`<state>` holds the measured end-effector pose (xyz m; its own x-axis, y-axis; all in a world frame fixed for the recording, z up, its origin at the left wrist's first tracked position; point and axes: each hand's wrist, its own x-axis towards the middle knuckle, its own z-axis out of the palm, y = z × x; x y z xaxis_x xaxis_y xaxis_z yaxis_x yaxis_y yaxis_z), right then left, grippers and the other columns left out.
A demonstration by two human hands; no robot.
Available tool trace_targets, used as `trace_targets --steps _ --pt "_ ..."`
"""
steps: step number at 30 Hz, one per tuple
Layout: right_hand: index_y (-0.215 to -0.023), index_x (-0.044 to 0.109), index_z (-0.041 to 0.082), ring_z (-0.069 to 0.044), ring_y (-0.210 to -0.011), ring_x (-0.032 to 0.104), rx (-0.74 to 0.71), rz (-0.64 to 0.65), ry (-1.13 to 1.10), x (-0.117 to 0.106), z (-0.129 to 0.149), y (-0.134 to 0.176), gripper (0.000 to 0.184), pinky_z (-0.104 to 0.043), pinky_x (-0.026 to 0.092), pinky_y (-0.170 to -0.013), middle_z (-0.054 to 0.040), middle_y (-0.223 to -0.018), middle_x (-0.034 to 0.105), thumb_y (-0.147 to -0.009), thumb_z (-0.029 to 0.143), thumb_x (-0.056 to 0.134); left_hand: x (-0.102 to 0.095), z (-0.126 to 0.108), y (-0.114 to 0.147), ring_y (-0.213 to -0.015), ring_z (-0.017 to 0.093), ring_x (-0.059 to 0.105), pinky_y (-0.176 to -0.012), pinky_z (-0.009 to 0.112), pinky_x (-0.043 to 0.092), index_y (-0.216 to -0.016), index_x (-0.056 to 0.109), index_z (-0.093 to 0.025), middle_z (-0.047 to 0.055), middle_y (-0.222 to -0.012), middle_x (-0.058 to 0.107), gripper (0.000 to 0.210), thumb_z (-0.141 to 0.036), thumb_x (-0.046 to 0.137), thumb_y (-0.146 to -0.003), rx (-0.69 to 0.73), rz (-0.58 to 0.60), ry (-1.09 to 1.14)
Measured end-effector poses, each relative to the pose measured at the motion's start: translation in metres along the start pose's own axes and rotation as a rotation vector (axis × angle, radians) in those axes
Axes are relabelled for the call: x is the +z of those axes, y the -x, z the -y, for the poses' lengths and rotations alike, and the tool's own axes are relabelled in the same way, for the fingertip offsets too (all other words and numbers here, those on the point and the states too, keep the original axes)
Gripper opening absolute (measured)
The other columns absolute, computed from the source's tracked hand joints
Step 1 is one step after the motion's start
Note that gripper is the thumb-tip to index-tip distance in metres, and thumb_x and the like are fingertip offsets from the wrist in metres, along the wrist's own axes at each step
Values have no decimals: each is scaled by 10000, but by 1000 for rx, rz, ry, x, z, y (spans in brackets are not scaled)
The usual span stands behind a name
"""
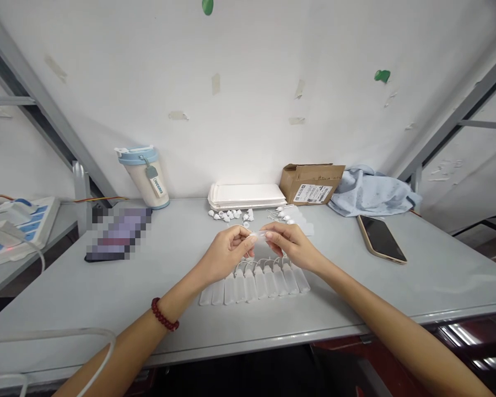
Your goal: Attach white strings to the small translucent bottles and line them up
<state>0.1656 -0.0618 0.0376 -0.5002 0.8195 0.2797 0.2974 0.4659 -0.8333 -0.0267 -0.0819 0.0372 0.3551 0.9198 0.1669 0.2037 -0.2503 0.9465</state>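
My left hand (230, 251) pinches a small white cap (253, 235) between thumb and fingers; the fingers hide much of it. Facing it, my right hand (291, 242) is closed on a translucent plastic bottle (262, 235), which meets the cap at the fingertips. Whether the two are joined I cannot tell. Just below my hands lies a row of several translucent bottles (260, 282), many with white caps and thin looped cords. Loose white caps (230, 215) are scattered beyond my left hand. Behind my right hand lie corded caps (281, 216) and more translucent bottles (302, 220).
A white stack of flat trays (248, 194) and an open cardboard box (312, 184) stand against the wall, beside a blue cloth (372, 190). A tumbler (144, 179) and a pixelated device (119, 234) are left, a phone (381, 238) right. A white cable (66, 332) crosses the near left.
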Motion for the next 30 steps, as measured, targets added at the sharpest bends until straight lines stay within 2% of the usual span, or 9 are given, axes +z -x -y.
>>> trace_targets --steps 3,7,12,17,23,30 --pt "-985 628 142 -94 -476 438 -19 -12 10 1 1 1 335 -230 372 -503 39 -529 471 -909 408 438 0 -1 -2 -643 134 583 -601 261 479 -744 564 -151 28 -723 601 325 -446 479 -851 -29 2 18" --pt "-979 636 149 -97 -500 456 -35 3 45 3 0 1 339 -231 383 -502 9 -608 532 -904 417 442 -1 0 -3 -505 103 517 -494 236 422 -709 578 -138 17 -654 586 415 -500 438 -857 -138 52 45" --pt "-979 619 159 -87 -463 345 -18 20 75 5 -5 0 361 -218 302 -454 44 -528 401 -930 428 383 -2 -2 -1 -492 105 472 -525 236 408 -640 578 -145 -20 -512 500 429 -502 456 -846 -146 29 20" --pt "-918 610 145 -90 -505 353 -35 22 127 5 -2 -1 381 -221 299 -486 36 -558 392 -942 424 351 0 -8 2 -495 101 429 -469 215 341 -681 599 -149 -27 -526 463 356 -453 489 -832 -170 18 -36" --pt "-915 601 141 -88 -503 331 41 33 32 1 -3 -2 393 -222 287 -485 48 -556 345 -922 465 377 4 -3 1 -488 98 405 -454 216 312 -721 592 -161 -28 -555 467 328 -458 500 -823 -130 -38 -109" --pt "-917 584 140 -75 -523 350 62 11 -138 5 -9 -2 374 -215 300 -488 33 -631 371 -916 466 401 1 0 -2 -544 113 474 -506 221 371 -709 582 -164 -17 -590 509 336 -469 499 -825 -117 -52 -82"
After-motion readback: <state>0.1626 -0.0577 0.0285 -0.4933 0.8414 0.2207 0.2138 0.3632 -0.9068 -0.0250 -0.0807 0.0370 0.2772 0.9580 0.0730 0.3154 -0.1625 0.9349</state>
